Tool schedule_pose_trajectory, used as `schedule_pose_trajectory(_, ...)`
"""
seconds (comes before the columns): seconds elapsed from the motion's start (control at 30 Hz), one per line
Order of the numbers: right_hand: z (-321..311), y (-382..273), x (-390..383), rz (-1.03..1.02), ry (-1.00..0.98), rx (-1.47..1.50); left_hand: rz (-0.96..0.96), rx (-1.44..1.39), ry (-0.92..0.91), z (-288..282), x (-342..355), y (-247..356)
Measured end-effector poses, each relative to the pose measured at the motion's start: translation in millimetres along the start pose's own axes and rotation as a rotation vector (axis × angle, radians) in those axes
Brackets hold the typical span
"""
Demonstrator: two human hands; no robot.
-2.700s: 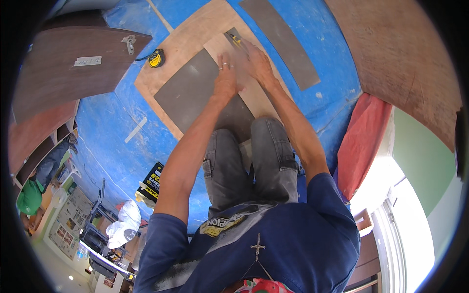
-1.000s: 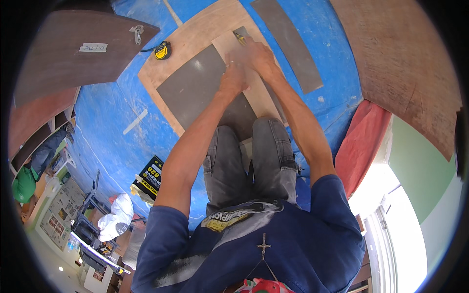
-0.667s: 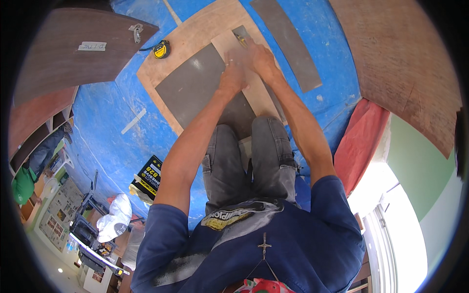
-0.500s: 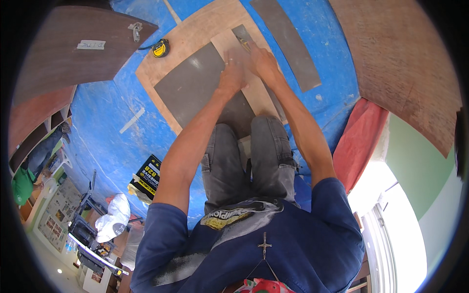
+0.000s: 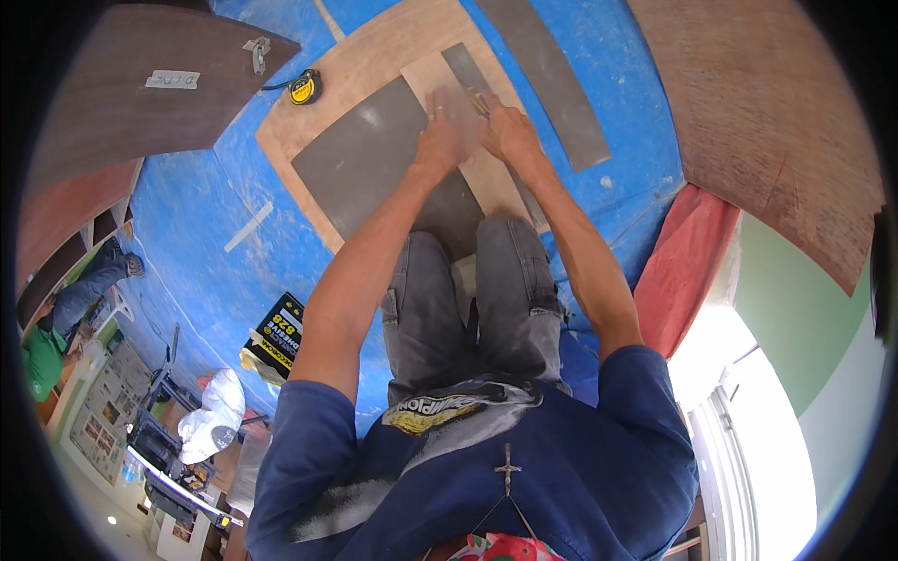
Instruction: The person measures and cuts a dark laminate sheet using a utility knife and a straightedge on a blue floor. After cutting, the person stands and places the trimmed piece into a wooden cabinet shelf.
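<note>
My left hand (image 5: 441, 136) presses on a pale wood strip (image 5: 505, 201) lying over a dark gray sheet (image 5: 358, 166), its fingers stretched along the strip. My right hand (image 5: 510, 136) grips a yellow tool (image 5: 479, 99), apparently a utility knife, at the right side of that strip over a narrow gray piece (image 5: 460, 64). These lie on a larger light plywood board (image 5: 299, 122) between and beyond my knees. A yellow tape measure (image 5: 305, 87) lies at the board's upper left edge. Another long gray strip (image 5: 538, 70) lies to the right of the board.
A blue covering (image 5: 173, 215) spreads around me. Dark panels (image 5: 131, 103) and a brown panel (image 5: 767, 112) flank it. A red cloth (image 5: 681, 266) lies at right. A black container (image 5: 281, 337) and white bundle (image 5: 210, 411) are at left, with another person (image 5: 61, 318) beyond.
My right hand and the tool have shifted toward me along the strip, mainly in the last half second. My left hand stays pressed on it. The person at left has shifted, showing more leg.
</note>
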State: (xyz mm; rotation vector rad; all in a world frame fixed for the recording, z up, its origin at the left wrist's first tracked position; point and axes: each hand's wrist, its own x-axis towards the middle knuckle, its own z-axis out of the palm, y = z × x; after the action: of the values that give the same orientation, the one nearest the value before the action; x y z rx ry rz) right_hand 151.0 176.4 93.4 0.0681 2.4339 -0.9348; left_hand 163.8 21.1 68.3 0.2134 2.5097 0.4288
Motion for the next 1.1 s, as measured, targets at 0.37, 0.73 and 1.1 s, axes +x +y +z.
schedule_pose_trajectory(0.37, 2, 18, -38, -0.038, 0.039, -0.040, -0.027, -0.007, -0.009, 6, 3, -5)
schedule_pose_trajectory(0.73, 9, 36, -68, -0.005, 0.017, -0.060, 0.026, 0.047, 0.055, 14, 6, -11)
schedule_pose_trajectory(1.1, 10, 58, -116, -0.019, 0.011, -0.008, -0.016, 0.055, 0.012, 8, 5, -3)
